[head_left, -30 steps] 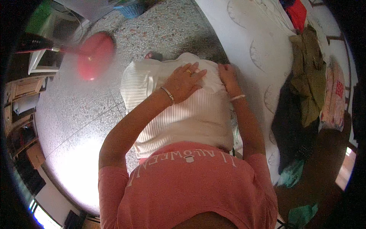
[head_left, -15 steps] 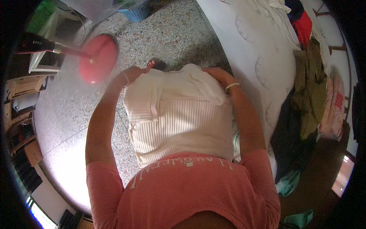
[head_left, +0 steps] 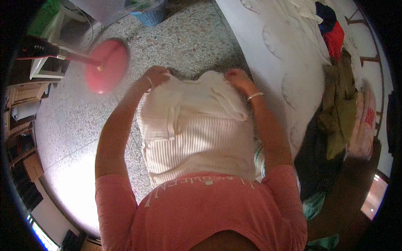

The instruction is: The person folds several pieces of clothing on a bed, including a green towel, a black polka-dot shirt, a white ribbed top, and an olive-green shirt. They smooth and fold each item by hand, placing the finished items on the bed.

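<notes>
A cream ribbed knit top [head_left: 197,136] is spread in front of my body, its lower part against my shirt. Both of its sleeves are folded inward over the front. Pinched in my left hand [head_left: 157,77] is the top's far left corner. At the far right corner my right hand [head_left: 239,80] has its fingers closed on the fabric too. Between the hands, the far edge dips a little. The fingertips are partly hidden by the cloth.
To the right lies a bed with a white sheet [head_left: 268,54], holding an olive garment [head_left: 337,108] and other clothes. A round red stand base [head_left: 108,69] rests on the speckled floor [head_left: 188,37] at left. A blue basket [head_left: 150,16] stands at the far side.
Both hands have shifted slightly inward and away from me along the top's far edge. The left hand moved more than the right. The fabric at the corners is gathered closer together.
</notes>
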